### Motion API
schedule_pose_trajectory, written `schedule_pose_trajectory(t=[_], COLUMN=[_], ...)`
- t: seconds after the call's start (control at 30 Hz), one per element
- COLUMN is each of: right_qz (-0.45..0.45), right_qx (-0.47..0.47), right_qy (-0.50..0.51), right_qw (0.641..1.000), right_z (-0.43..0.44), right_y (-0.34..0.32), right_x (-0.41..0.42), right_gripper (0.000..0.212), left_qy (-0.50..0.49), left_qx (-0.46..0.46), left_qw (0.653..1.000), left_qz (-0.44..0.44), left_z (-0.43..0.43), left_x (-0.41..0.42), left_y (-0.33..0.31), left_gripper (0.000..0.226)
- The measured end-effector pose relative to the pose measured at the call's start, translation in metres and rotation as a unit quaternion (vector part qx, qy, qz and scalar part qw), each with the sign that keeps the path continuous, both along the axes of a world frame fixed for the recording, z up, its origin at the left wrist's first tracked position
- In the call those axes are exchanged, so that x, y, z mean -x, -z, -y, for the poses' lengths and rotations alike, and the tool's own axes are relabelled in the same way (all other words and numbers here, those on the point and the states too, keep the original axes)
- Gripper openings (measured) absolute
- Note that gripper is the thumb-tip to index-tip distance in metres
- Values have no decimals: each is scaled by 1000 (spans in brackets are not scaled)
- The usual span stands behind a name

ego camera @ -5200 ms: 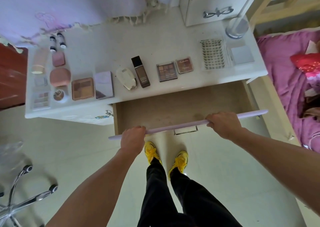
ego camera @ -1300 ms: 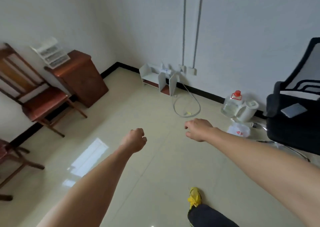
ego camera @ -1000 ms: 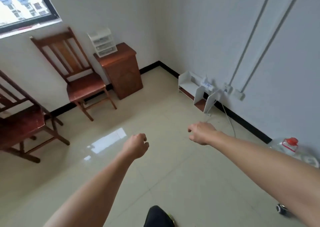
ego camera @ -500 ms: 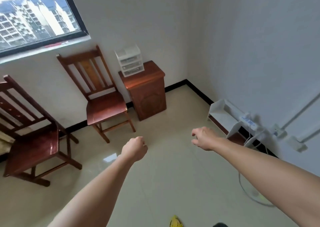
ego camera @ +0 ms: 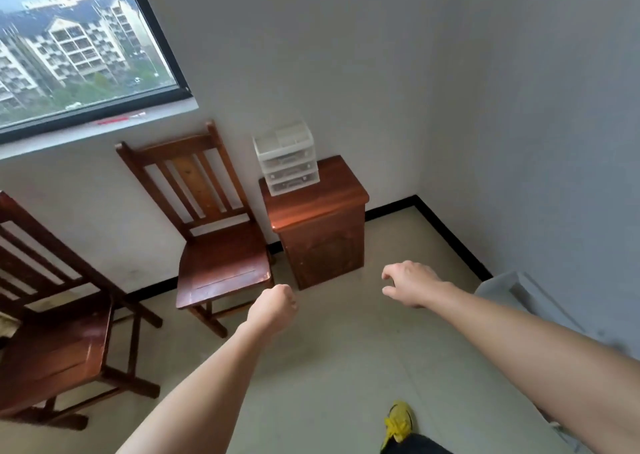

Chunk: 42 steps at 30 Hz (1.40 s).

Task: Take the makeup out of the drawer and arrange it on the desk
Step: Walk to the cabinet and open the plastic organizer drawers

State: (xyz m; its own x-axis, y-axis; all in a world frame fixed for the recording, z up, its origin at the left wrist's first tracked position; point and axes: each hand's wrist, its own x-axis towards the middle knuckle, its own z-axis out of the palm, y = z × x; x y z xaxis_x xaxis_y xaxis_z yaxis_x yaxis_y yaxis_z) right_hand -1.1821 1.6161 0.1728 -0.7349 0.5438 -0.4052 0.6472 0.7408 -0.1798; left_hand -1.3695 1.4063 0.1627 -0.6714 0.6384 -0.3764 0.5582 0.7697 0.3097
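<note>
The makeup, the drawer and the desk lay outside our view, so we could not tell where they were. Our left hand (ego camera: 273, 306) was clenched in an empty fist. Our right hand (ego camera: 408, 282) had loosely curled fingers and held nothing. Both hovered over the pale floor (ego camera: 329, 367). Beyond them stood a wooden chair (ego camera: 221, 256), and just beside it a brown cabinet (ego camera: 318, 232) bearing a plastic organizer (ego camera: 287, 159). A window (ego camera: 79, 48) was above.
</note>
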Motion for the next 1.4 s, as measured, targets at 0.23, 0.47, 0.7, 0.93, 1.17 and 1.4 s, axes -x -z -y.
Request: schedule_pose_trajectory(t=[0.23,0.47,0.7,0.93,1.17,1.4], right_qz=[0,8,-3,-21,-118,-144], right_qx=[8,37,39,102,142,221], right_qy=[-44,-61,12,71,136,136], right_qw=[999,997,999,992,973,955], right_z=[-109,-176,-251,-303,-355,-386], right_y=[-4,30,42,62,77,91], right_x=[133,255,367,443,515,559], right_gripper=[39,39,39,37,57,54], left_qy=[-88,-141,-140,-182,-309,-386], left_qx=[-36,-24,-47,-71,-137,-211], left_qw=[995,987,984,967,921,868], left_qz=[41,68,101,162,195,229], left_z=[-84,-139,-217,-283,-325,-367], left_x=[90,210,335,425,480,503], left_y=[-5,21,31,44,59,66], left_gripper=[10,16,16,18,49,29])
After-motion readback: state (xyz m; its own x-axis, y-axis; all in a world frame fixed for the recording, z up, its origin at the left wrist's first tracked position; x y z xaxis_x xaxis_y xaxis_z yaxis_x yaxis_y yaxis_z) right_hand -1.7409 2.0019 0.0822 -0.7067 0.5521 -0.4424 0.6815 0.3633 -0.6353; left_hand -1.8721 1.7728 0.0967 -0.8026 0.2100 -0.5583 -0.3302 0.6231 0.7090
